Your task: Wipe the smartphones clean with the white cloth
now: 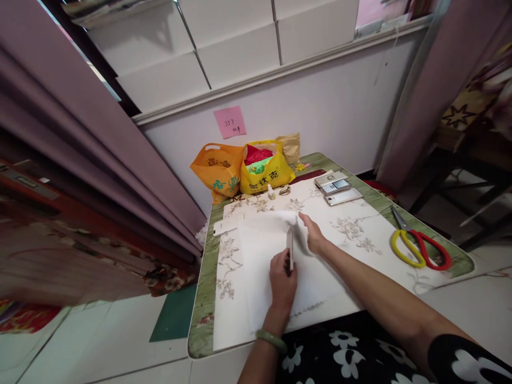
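Observation:
A white sheet of cloth lies over the middle of the table, its far right part lifted and curled. My right hand is closed on the raised right edge of this cloth. Lower and to the left, my left hand wears a green bangle and grips a thin, flat, pale slab. The slab stands on edge over the cloth, looks like a phone seen side-on, and is partly hidden by the fingers.
Scissors with yellow and red handles lie at the right. Phones are stacked at the far right; another phone lies at left. An orange bag, a yellow bag and a small bottle stand at the back.

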{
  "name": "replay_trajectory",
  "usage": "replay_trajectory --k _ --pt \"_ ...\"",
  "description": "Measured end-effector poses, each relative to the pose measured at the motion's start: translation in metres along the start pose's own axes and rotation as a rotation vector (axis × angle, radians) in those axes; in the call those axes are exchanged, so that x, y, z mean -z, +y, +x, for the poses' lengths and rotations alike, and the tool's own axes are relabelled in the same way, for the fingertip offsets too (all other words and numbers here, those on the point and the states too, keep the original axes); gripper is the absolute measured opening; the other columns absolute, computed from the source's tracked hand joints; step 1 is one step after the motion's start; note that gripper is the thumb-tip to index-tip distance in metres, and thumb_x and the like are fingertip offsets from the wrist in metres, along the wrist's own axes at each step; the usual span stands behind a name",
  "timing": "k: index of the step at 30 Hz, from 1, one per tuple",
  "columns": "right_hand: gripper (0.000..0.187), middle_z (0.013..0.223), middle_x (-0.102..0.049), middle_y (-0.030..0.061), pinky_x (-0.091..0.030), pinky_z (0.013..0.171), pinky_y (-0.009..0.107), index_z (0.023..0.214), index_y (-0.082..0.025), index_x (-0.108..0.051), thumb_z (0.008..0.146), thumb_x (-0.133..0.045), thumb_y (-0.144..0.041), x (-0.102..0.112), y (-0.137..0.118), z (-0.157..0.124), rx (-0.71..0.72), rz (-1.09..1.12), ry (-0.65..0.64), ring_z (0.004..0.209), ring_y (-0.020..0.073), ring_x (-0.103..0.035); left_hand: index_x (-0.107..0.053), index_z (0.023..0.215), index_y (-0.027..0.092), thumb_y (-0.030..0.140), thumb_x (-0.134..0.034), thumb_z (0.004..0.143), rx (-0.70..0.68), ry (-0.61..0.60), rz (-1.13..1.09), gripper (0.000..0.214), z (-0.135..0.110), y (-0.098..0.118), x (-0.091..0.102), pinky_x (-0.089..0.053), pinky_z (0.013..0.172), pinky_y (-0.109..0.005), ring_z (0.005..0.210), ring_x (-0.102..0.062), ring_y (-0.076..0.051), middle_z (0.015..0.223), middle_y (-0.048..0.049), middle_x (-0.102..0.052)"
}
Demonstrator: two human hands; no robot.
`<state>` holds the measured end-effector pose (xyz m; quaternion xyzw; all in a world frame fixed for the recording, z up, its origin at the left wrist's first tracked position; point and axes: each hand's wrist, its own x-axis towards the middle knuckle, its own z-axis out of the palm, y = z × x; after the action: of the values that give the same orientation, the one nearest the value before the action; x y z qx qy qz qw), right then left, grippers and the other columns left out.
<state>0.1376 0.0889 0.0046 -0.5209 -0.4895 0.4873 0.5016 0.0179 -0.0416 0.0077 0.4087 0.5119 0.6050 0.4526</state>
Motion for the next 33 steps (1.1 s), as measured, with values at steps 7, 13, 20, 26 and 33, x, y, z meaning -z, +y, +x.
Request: replay_trajectory --k 7,13,20,26,33 --pt "0.043 0.148 -0.042 0.0007 0.005 0.114 0.056 0.122 -0.029 -0.063 0.098 -0.029 -0.037 -0.019 -0.020 -0.068 0.560 -0.689 -0.347 0.145 0.0261 -0.014 -0.068 0.106 0.020 0.017 -0.073 0.069 -0.058 0.047 0.037 0.038 0.002 -0.008 -0.003 -0.033 0.103 -0.039 0.110 -0.052 -0.031 0.109 -0.0110 -0.063" --pt "0.040 0.156 -0.027 0.0034 0.004 0.112 0.059 0.130 -0.031 -0.057 0.096 -0.037 -0.037 -0.026 -0.024 -0.049 0.481 -0.903 -0.374 0.146 0.0272 -0.009 -0.063 0.106 0.016 0.018 -0.059 0.079 -0.189 0.036 0.436 0.027 0.005 -0.016 0.003 -0.041 0.093 -0.041 0.099 -0.058 -0.027 0.103 -0.0110 -0.064" --pt "0.040 0.154 -0.031 0.0019 0.002 0.113 0.058 0.131 -0.031 -0.055 0.096 -0.035 -0.035 -0.032 -0.021 -0.002 0.213 -0.780 -0.391 0.146 0.0257 -0.012 -0.062 0.104 0.018 0.013 -0.047 0.086 -0.284 0.000 0.735 0.024 0.006 -0.017 0.006 -0.046 0.084 -0.036 0.095 -0.057 -0.023 0.099 -0.0103 -0.062" --pt "0.055 0.142 -0.050 0.0002 -0.004 0.109 0.067 0.123 -0.031 -0.061 0.099 -0.014 -0.048 -0.038 -0.002 0.013 0.090 -0.667 -0.337 0.141 0.0318 -0.026 -0.064 0.093 0.018 0.020 -0.054 0.085 -0.259 0.063 0.706 0.014 0.002 -0.009 0.009 -0.043 0.070 -0.030 0.075 -0.055 -0.018 0.082 -0.0044 -0.060" --pt "0.047 0.137 -0.055 0.0026 0.002 0.115 0.051 0.123 -0.025 -0.062 0.099 -0.027 -0.045 -0.035 0.021 0.000 0.202 -0.609 -0.275 0.141 0.0236 -0.028 -0.062 0.079 0.016 0.041 -0.062 0.081 -0.104 0.170 0.522 0.024 0.002 -0.015 0.017 -0.040 0.059 -0.025 0.060 -0.047 -0.013 0.064 0.0017 -0.054"
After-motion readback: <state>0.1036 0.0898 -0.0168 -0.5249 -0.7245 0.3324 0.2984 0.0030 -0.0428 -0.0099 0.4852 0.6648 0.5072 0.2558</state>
